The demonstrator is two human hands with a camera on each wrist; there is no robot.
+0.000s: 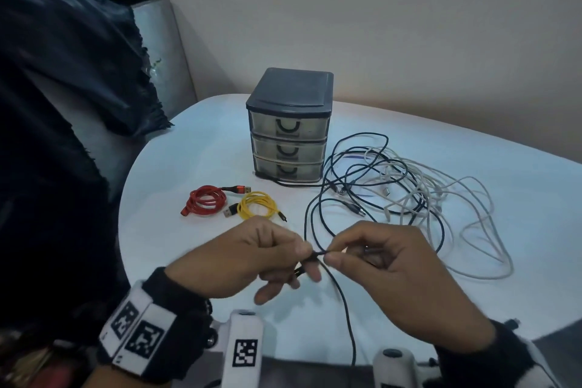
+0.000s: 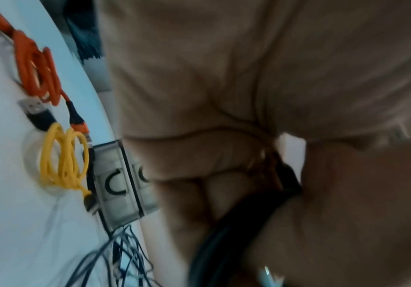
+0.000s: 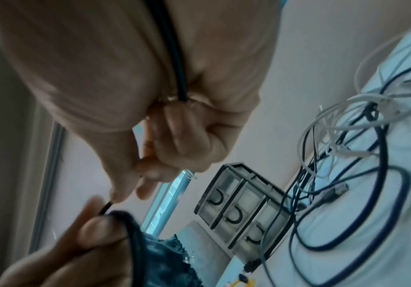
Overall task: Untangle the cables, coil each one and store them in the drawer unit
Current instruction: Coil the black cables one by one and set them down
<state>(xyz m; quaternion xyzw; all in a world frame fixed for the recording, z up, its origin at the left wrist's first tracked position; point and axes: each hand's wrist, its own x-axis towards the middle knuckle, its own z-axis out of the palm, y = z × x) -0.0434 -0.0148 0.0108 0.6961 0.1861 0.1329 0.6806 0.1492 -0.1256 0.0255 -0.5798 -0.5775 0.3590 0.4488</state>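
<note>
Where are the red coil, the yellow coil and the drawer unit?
red coil (image 1: 206, 204): head view, on its wound loops.
yellow coil (image 1: 256, 209): head view, on its wound loops.
drawer unit (image 1: 291, 91): head view, on its dark top.

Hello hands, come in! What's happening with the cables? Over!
Both hands, left and right, pinch dark cable. Red, yellow coiled. Drawers closed. Tangle remains.
</note>
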